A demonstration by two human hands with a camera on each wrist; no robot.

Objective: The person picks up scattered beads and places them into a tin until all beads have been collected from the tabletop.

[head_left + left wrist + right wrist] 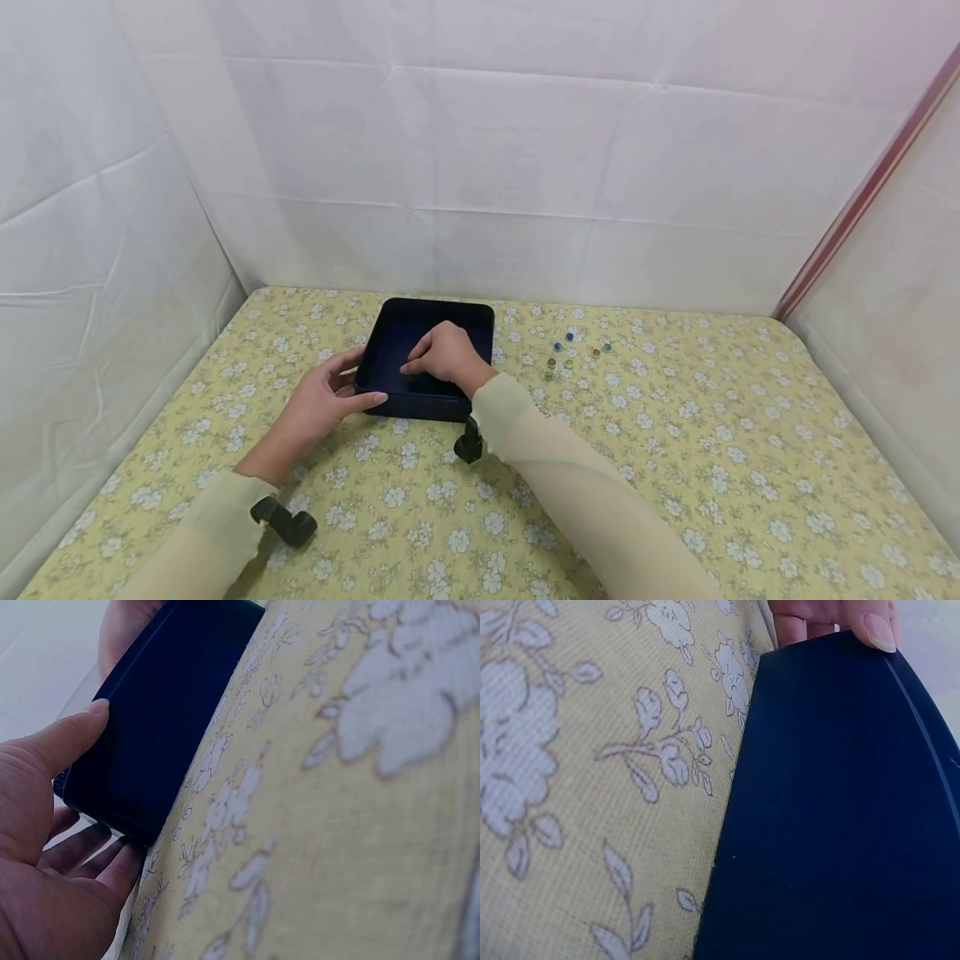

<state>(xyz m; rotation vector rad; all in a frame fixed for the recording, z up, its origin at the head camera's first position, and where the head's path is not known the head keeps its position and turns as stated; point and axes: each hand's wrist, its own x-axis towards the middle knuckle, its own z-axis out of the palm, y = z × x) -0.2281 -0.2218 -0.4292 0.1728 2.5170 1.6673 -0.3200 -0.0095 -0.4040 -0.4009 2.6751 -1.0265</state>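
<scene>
A square dark blue tray (416,406) with low walls stands on the cloth in the head view. My left hand (318,402) grips its near left corner, thumb on the front rim and fingers along the left side. The left wrist view shows the same hold, with the thumb (71,735) against the tray's wall. Over the tray's floor is my right hand (446,354), reaching in from the right with bent fingers and the fingertips low. Whether something small is between those fingertips is hidden. The tray wall (832,802) blocks the right hand from the right wrist view.
Several small glass marbles lie loose on the cloth right of the tray, among them a blue marble (570,337), an amber marble (551,363) and a green marble (549,377). The yellow flowered cloth (720,433) covers the table. White sheets (495,142) hang behind and at both sides.
</scene>
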